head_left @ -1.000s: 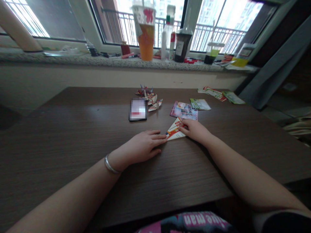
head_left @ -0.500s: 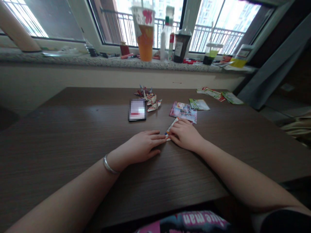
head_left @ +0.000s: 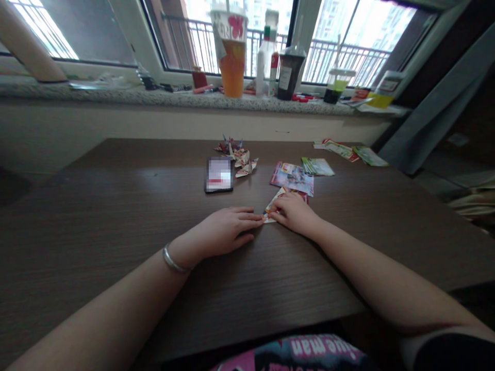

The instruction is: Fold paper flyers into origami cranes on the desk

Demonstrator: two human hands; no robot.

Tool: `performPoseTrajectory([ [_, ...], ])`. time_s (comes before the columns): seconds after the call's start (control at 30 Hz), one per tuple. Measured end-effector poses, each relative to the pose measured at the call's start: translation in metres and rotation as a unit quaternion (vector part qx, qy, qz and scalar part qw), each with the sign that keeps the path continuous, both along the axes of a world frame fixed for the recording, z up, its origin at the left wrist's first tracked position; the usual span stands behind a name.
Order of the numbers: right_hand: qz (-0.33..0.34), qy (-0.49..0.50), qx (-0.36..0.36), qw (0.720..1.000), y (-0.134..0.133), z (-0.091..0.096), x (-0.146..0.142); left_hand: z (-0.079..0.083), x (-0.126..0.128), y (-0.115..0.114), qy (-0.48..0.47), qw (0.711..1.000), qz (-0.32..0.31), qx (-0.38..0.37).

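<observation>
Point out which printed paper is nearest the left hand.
The white folded paper partly under the right hand: its corner meets the left hand; the pink paper and green papers lie farther off.

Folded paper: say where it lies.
In the head view, the paper lies just right of centre on the table, partly under the right hand, its left corner at the left hand.

Silver L-wrist bangle (head_left: 168, 258), blk R short sleeve (head_left: 444, 354), pink/blue print (head_left: 278, 352) w/ pale lettering (head_left: 315, 346)
</observation>
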State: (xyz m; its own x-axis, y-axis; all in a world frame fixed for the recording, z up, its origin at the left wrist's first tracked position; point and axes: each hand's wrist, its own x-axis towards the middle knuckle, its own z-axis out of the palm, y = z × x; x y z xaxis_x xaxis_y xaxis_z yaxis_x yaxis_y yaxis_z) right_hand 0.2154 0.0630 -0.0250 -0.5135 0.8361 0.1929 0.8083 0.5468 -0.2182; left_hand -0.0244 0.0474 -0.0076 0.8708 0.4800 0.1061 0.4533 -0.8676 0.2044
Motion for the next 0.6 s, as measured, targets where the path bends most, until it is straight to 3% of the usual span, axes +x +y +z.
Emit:
performPoseTrajectory([
  [0.6,-0.015,-0.078,0.026,0.997,-0.002,0.003,-0.007,0.001,0.011,-0.008,0.005,0.998,0.02,0.053],
])
